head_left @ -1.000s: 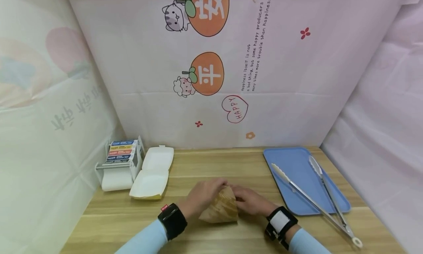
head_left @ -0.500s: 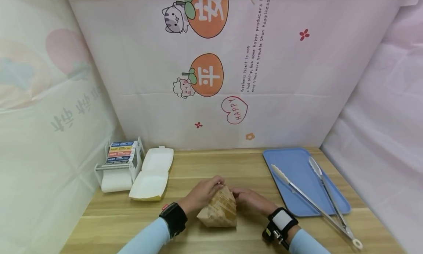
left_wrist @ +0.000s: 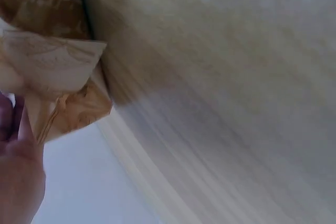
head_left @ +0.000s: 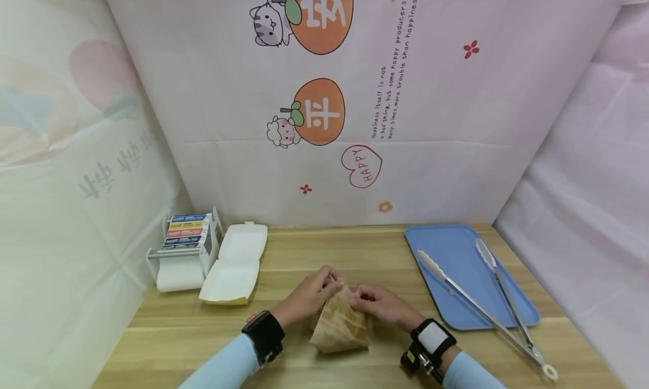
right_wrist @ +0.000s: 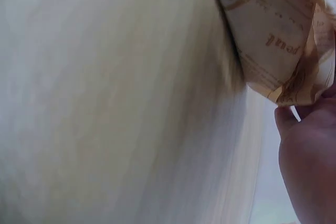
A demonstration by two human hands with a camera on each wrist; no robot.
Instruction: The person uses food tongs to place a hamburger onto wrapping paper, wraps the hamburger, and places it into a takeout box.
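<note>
A brown printed food wrapper [head_left: 341, 326], folded up into a peaked packet, stands on the table near its front. Whatever it may contain is hidden. My left hand [head_left: 310, 295] pinches the top of the paper on its left side, thumb and fingers close together. On the other side, my right hand [head_left: 382, 304] pinches the paper's upper right edge. The left wrist view has a loose flap of the wrapper [left_wrist: 58, 61] beside my left hand [left_wrist: 18, 177]. Lettering shows on the wrapper [right_wrist: 273, 35] in the right wrist view, with my right hand [right_wrist: 315, 145] at its edge.
An open white clamshell box [head_left: 230, 279] lies left of my hands, beside a dispenser [head_left: 185, 254] with coloured label rolls or boxes. On the right, long metal tongs [head_left: 471, 299] rest across a blue tray [head_left: 458, 248]. Printed cloth hangs behind and at both sides.
Both hands stay at the top of the wrapper. My right hand has turned and now pinches the front of the paper's edge. The packet has shifted slightly toward me and to the right.
</note>
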